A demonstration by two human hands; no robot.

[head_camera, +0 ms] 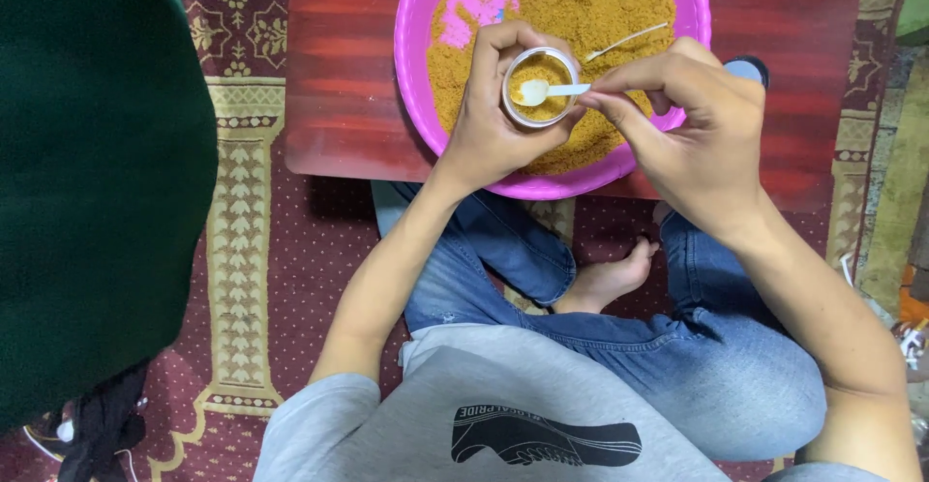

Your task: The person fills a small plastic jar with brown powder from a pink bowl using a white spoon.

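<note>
My left hand (494, 119) grips a small round clear cup (538, 87) filled with golden-brown powder. It holds the cup over a large pink bowl (418, 46) of the same powder (590, 3). My right hand (692, 134) pinches the handle of a small white plastic spoon (548, 90) whose tip rests on the powder in the cup. A second white spoon (627, 41) lies on the powder in the bowl.
The bowl stands on a low red wooden table (344, 75) over a patterned maroon rug (242, 250). I sit cross-legged in blue jeans, one bare foot (605, 284) showing. A dark green mass (92, 172) fills the left side.
</note>
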